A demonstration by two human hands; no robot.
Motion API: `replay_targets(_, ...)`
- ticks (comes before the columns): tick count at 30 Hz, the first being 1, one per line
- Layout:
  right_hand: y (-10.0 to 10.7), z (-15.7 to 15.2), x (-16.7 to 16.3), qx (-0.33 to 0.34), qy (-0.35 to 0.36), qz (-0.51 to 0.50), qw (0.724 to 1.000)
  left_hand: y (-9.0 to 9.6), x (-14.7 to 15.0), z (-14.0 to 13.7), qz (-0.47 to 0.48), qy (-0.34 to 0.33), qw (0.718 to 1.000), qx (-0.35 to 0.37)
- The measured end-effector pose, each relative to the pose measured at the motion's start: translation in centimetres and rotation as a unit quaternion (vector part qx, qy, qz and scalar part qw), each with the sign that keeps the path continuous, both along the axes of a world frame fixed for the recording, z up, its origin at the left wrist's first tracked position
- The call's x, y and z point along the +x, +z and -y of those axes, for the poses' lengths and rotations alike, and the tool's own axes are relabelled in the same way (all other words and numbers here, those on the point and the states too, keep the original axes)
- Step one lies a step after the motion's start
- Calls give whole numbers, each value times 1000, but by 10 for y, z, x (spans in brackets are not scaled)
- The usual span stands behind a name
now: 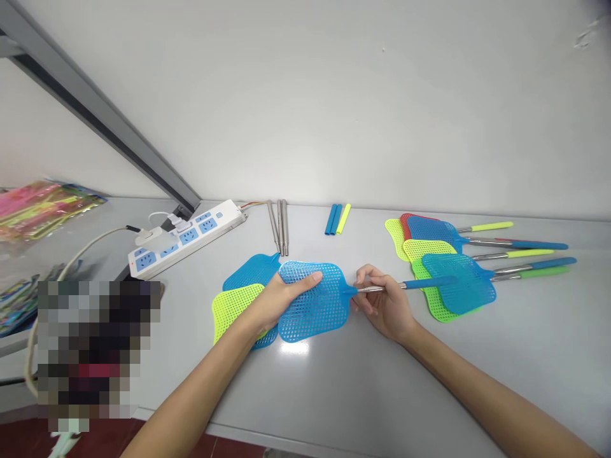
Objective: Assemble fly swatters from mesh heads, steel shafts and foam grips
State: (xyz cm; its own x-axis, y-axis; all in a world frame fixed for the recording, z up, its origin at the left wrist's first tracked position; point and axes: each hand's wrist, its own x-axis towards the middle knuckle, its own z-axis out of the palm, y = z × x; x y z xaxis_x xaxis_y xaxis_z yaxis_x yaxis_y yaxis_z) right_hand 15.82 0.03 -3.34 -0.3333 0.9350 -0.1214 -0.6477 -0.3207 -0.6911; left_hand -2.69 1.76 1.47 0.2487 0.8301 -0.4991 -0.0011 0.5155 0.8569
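Left hand has the blue fly swatter pinched mid-tabletop, fingers lost underneath; right hand is curled round its shaft, 3 o'clock side. Yellow mesh head toward 9, partly blocked by forearm.

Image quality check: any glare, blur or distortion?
Head view: a bright glare spot on the table just below the held swatter, whose mesh stays readable; head view: bagged items at the left edge look soft and stretched, probably lens distortion; head view: a pixelated block, lower left, hides what's there.
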Motion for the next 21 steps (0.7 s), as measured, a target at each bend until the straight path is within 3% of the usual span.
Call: replay_targets(21, 1, 2, 0, -25, -32, 5, 999, -7, 14, 7, -1, 42, 999, 2)
